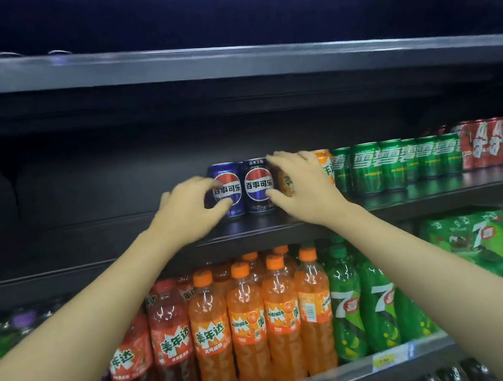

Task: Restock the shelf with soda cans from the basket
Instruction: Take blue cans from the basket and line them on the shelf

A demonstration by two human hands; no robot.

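Hands flank two blue cans on the shelf: left hand curls around the outer blue can, right hand spread beside the dark blue can, likely squaring them against the orange can.

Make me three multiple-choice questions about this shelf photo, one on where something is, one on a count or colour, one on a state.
1. What stands directly right of the orange can?
A. green cans
B. red cans
C. nothing

2. How many blue Pepsi cans show?
A. one
B. two
C. four

3. The shelf stretch left of the Pepsi cans is:
A. packed with cans
B. bare
C. stacked with boxes

Answers:
1 A, the green cans begin beside it.
2 B, one blue Pepsi can at the left hand, another beside the right hand.
3 B, the can shelf is dark and bare there.
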